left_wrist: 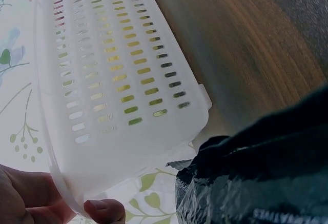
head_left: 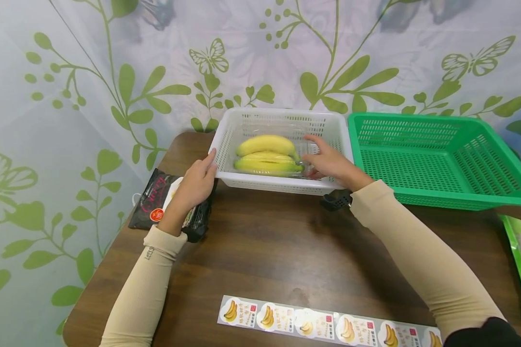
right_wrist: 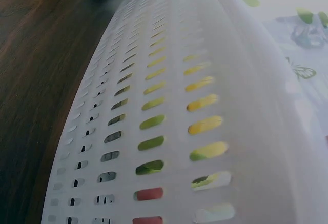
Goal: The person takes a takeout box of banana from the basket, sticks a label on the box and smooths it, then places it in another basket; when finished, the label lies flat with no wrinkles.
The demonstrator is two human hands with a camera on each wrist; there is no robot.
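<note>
Bananas (head_left: 267, 161) lie in a clear plastic box inside a white slotted basket (head_left: 278, 184). My left hand (head_left: 198, 179) grips the basket's left end, thumb and fingers on opposite sides of the rim in the left wrist view. My right hand (head_left: 330, 161) reaches over the front rim into the basket's right part. Its fingers are spread beside the banana stems, at the right end of the clear box. In the right wrist view the slotted wall (right_wrist: 169, 106) hides most of that hand, and yellow and green show through the slots.
A green basket (head_left: 456, 195) stands right of the white one. Below my left wrist lies a black printed packet (head_left: 156, 205). A strip of banana stickers (head_left: 312, 324) lies along the table's (head_left: 260, 250) near side. A green-edged bag (head_left: 518, 260) is at the far right.
</note>
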